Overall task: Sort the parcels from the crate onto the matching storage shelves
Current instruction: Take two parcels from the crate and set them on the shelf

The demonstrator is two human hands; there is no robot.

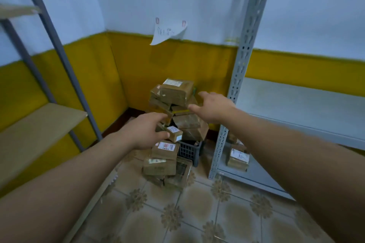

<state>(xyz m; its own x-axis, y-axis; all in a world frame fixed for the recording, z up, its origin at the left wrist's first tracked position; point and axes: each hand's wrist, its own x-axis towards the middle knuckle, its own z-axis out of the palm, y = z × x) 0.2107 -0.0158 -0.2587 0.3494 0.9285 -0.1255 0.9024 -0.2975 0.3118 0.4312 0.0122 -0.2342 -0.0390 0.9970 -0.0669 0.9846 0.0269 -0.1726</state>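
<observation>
There are your arms, and it's bare all the way: your left hand [146, 132], on the left of the crate [188, 151], runs into a bare wrist and a bare left forearm [65, 179]. Right of the crate, same story: your right hand [212, 107], bare wrist, bare right forearm [292, 154], each arm slim at the wrist and widening the farther it gets from the crate.

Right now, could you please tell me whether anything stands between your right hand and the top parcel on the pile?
Nothing visible does. The right hand reaches with spread fingers close to the right edge of the top parcel, and no other parcel lies between them.
</observation>
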